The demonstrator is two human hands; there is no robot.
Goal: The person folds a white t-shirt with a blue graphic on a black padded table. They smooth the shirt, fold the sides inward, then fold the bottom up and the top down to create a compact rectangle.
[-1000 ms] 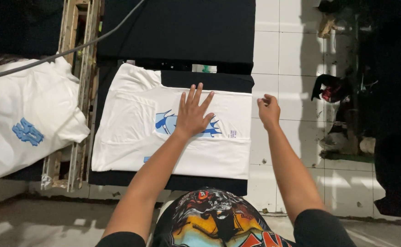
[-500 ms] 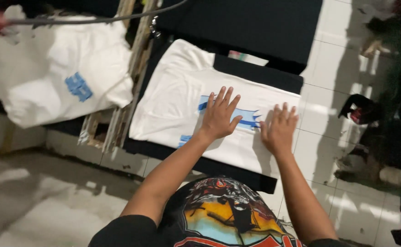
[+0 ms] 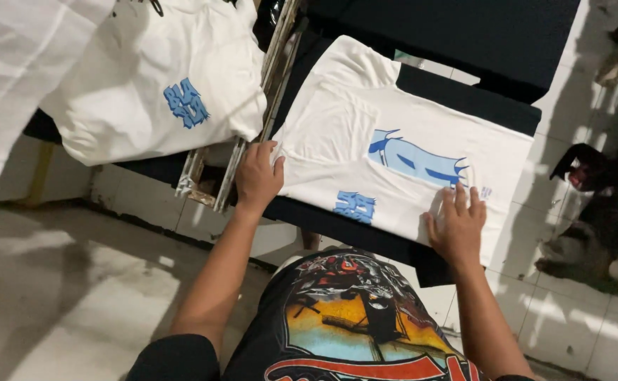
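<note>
A white T-shirt (image 3: 394, 162) with blue prints lies flat on a dark platen (image 3: 365, 236) at the centre of the frame. Since half a second ago, both hands have moved apart from the middle of the print to the garment's edges. The left hand (image 3: 257, 178) now sits at the shirt's left edge, fingers curled over the hem; whether it pinches the cloth cannot be told. The right hand (image 3: 457, 226) lies open and flat, fingers spread, on the lower right part of the shirt, holding nothing. Judged from this, smoothing at the centre is over and the hands are at the edges. A second white shirt (image 3: 161, 92) lies at upper left, beyond a metal frame (image 3: 252, 134).
</note>
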